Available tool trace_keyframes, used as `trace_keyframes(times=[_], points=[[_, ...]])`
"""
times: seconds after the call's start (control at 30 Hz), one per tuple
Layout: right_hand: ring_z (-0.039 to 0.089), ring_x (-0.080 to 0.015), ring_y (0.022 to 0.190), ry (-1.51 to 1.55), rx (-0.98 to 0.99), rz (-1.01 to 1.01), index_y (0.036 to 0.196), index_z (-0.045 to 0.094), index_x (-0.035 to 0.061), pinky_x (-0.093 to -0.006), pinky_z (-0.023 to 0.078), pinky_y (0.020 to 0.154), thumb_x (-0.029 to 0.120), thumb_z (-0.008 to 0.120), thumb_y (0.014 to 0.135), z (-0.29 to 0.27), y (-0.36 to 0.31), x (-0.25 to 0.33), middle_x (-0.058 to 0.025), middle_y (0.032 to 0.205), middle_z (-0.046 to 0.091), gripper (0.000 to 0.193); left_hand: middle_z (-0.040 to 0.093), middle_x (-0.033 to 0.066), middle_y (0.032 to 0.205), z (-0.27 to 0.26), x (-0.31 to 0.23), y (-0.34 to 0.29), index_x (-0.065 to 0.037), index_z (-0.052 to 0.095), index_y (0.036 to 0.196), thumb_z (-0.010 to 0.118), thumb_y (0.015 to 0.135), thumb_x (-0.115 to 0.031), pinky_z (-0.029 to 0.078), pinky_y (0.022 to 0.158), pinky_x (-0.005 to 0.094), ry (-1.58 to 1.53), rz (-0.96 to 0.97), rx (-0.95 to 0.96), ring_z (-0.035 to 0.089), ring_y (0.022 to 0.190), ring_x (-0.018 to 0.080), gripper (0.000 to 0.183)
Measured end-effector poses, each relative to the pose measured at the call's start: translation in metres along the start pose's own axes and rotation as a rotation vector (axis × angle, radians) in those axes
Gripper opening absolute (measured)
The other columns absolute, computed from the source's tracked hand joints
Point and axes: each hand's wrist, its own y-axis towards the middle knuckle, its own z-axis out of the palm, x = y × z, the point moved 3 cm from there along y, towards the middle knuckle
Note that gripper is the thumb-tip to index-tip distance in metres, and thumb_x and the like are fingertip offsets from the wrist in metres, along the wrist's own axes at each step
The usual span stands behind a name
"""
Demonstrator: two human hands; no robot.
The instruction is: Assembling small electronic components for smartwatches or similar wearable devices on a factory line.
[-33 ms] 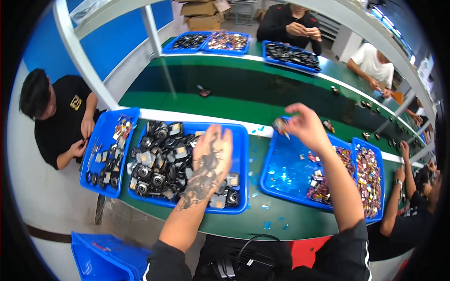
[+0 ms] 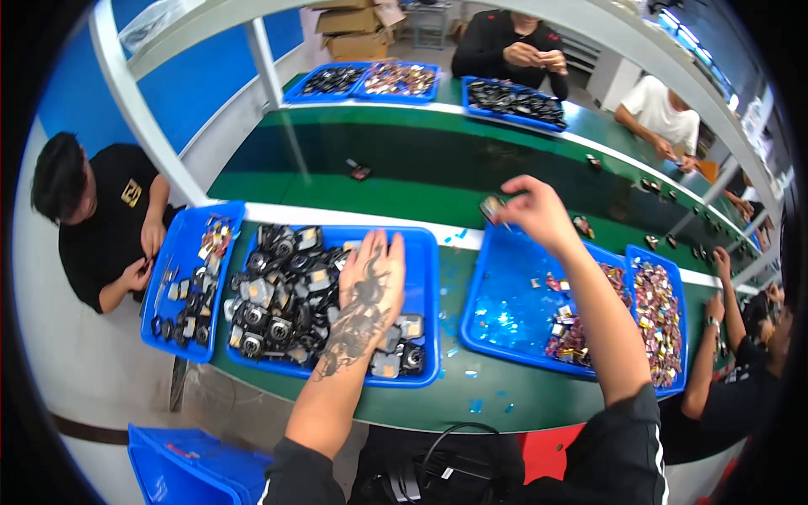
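Observation:
My left hand (image 2: 371, 282) is over a blue tray (image 2: 432, 286) heaped with black and grey round-lensed parts (image 2: 278, 324) that look like small camera units. Its fingers are stretched out, and nothing shows in them; the thumb is hidden. Farther right, my right hand (image 2: 539, 212) pinches a small dark part with a pale face and a thin wire (image 2: 492, 209) between thumb and fingers. That part is above the far left corner of a second blue tray (image 2: 471, 324), where small boards with coloured wires (image 2: 572, 337) lie heaped on the right side.
A narrower blue tray of wired pieces (image 2: 683, 337) adjoins on the right; another mixed tray (image 2: 195, 355) stands left beside a seated co-worker (image 2: 109, 219). Beyond runs a green conveyor belt (image 2: 286, 181) carrying scattered parts. White frame posts (image 2: 147, 118) rise at left. Blue film scraps (image 2: 476, 406) dot the table.
My right hand has moved slightly forward and left, and the small part in it shows more clearly. My left hand stays over the tray with its fingers stretched. The whole view has shifted a little.

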Motion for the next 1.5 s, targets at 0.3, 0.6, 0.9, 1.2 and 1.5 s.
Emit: trace_keyframes(times=[0.3,0.6,0.9,1.2,1.5], points=[[0.067,-0.0292,0.095,-0.359,-0.109,0.332,0.087,0.074,0.0097,-0.0365,0.053,0.085,0.021,0.087,0.057,-0.004,0.102,-0.114,-0.0132,0.102,0.069,0.034,0.054,0.0219,0.127,0.002,-0.01,0.001,-0.008,0.054,0.122,0.059,0.073,0.004,0.044,0.093,0.0445,0.188,-0.039,0.17,0.051,0.113,0.0361,0.051],[0.069,-0.0275,0.076,-0.465,0.001,-0.132,0.083,0.071,0.0047,-0.0376,0.053,0.071,0.021,0.074,0.077,-0.062,0.0,-0.044,-0.0128,0.079,0.071,0.018,0.061,0.0172,0.091,0.015,0.003,-0.002,-0.002,0.056,0.099,0.05,0.087,-0.003,0.053,0.069,0.0402,0.283,-0.145,-0.056,0.066,0.075,0.0276,0.013],[0.068,-0.0289,0.08,-0.856,0.142,0.138,0.081,0.067,0.009,-0.0423,0.053,0.073,0.032,0.078,0.075,-0.069,-0.125,-0.09,-0.0089,0.08,0.07,0.026,0.067,0.0179,0.093,-0.017,-0.032,0.008,-0.002,0.055,0.103,0.051,0.094,-0.007,0.054,0.07,0.0401,-0.299,-0.025,-0.094,0.069,0.081,0.03,0.011],[0.067,-0.0305,0.077,-0.586,0.026,-0.061,0.089,0.065,0.003,-0.0405,0.052,0.068,0.018,0.073,0.078,-0.059,-0.129,-0.087,-0.012,0.078,0.068,0.02,0.065,0.0149,0.101,-0.015,-0.046,-0.003,-0.003,0.039,0.125,0.047,0.097,0.0,0.056,0.062,0.026,-1.411,-0.076,0.241,0.068,0.072,0.0175,0.029],[0.063,-0.0323,0.078,-0.379,-0.135,-0.28,0.094,0.066,0.0012,-0.0387,0.049,0.067,0.003,0.061,0.087,-0.047,-0.156,0.023,-0.0147,0.083,0.063,0.009,0.057,0.0114,0.113,-0.04,-0.064,-0.006,-0.009,0.065,0.12,0.066,0.091,-0.018,0.052,0.087,0.0325,-1.145,0.165,0.141,0.057,0.109,0.021,0.031]])
